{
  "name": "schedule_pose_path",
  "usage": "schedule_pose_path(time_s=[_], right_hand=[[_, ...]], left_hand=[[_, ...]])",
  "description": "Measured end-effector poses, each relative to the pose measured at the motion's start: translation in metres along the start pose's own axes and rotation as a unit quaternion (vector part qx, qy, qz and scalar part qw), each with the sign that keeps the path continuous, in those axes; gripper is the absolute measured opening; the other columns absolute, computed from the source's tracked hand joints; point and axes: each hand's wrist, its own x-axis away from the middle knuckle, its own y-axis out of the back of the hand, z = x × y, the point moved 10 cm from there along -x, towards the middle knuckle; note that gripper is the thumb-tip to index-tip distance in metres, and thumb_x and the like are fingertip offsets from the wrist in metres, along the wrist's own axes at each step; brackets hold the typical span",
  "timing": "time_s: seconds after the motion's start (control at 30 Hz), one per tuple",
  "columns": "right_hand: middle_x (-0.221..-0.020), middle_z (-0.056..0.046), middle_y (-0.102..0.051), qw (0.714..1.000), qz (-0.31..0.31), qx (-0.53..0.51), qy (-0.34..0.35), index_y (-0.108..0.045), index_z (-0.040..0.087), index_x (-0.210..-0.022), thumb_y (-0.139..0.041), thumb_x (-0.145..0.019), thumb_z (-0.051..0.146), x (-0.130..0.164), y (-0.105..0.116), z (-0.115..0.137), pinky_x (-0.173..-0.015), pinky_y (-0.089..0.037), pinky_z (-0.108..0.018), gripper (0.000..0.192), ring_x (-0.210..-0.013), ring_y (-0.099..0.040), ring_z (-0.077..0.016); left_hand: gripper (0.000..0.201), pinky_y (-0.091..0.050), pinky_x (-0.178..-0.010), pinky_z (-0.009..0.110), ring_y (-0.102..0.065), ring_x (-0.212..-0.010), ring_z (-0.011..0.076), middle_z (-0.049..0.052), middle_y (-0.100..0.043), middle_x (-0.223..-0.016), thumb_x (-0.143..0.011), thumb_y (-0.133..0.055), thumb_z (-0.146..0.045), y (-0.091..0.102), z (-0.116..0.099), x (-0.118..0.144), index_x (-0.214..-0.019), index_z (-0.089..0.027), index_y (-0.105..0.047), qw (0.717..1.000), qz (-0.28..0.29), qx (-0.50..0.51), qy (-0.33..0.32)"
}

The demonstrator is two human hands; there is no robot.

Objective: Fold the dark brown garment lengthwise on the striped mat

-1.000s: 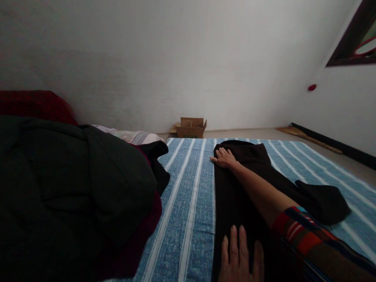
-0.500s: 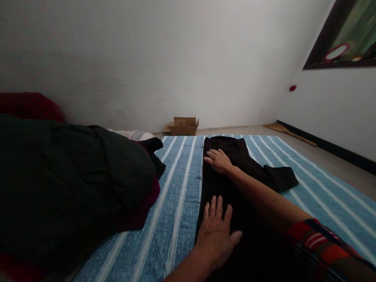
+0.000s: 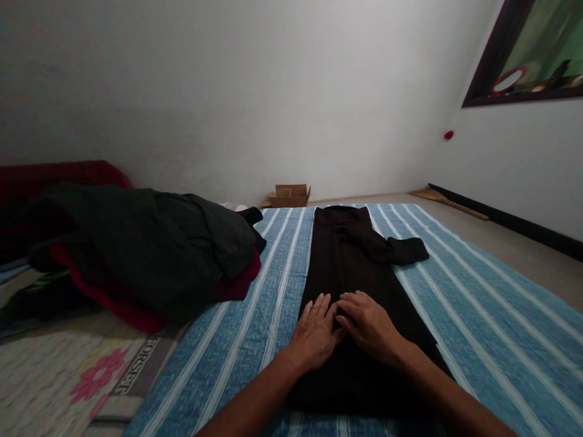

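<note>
Hands flat and open, the left hand point(image 3: 316, 331) and right hand point(image 3: 370, 325) press side by side on the black garment point(image 3: 350, 267) spread along the striped sheet point(image 3: 478, 328), apparently smoothing it mid-fold; folding next needs an edge pinched.

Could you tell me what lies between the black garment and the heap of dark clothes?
In the head view, only bare blue striped sheet separates the long black garment from the dark clothes heap.

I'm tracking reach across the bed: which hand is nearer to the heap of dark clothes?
Left. The left hand lies flat on the black garment, on the side toward the heap of dark clothes; the right hand lies beside it, farther off.
</note>
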Motion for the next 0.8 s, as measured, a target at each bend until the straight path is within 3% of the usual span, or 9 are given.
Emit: schedule_pose_path(time_s=[0.13, 0.43, 0.7, 0.8], right_hand=[[-0.105, -0.005, -0.063, 1.000, 0.011, -0.018, 0.002, -0.061, 0.024, -0.101, -0.048, -0.085, 0.024, 0.031, -0.014, 0.027, -0.100, -0.037, -0.041, 0.021, -0.099, -0.058, -0.0192], [-0.126, -0.013, -0.055, 0.999, -0.009, 0.014, -0.044, -0.057, 0.017, -0.119, -0.056, -0.081, 0.033, 0.069, -0.032, 0.017, -0.104, -0.034, -0.048, 0.040, -0.120, -0.047, -0.0271], [-0.132, -0.012, -0.050, 0.998, -0.023, 0.048, -0.032, -0.057, 0.017, -0.120, -0.056, -0.082, 0.034, 0.085, -0.032, 0.025, -0.106, -0.029, -0.050, 0.041, -0.126, -0.040, -0.0266], [-0.132, -0.012, -0.050, 0.998, -0.027, 0.048, -0.033, -0.057, 0.018, -0.121, -0.055, -0.083, 0.034, 0.088, -0.029, 0.027, -0.106, -0.030, -0.049, 0.041, -0.126, -0.041, -0.0261]], left_hand=[[0.052, -0.016, -0.111, 0.043, -0.013, -0.138, 0.0221, 0.010, -0.023, -0.149, -0.089, -0.034, -0.031, -0.007, -0.005, 0.016, -0.139, -0.016, -0.032, 0.999, -0.007, -0.024, -0.020], [0.048, -0.021, -0.110, 0.043, -0.020, -0.136, 0.0222, 0.012, -0.031, -0.146, -0.091, -0.034, -0.033, -0.002, -0.011, 0.034, -0.134, -0.013, -0.039, 1.000, -0.012, -0.001, -0.012], [0.051, -0.019, -0.111, 0.042, -0.019, -0.137, 0.0218, 0.010, -0.029, -0.147, -0.090, -0.038, -0.038, -0.008, -0.005, 0.050, -0.135, -0.014, -0.039, 1.000, -0.018, 0.005, -0.008], [0.046, -0.022, -0.110, 0.042, -0.024, -0.135, 0.0202, 0.009, -0.035, -0.144, -0.091, -0.037, -0.035, -0.004, -0.003, 0.049, -0.132, -0.015, -0.043, 0.998, -0.045, 0.035, -0.010]])
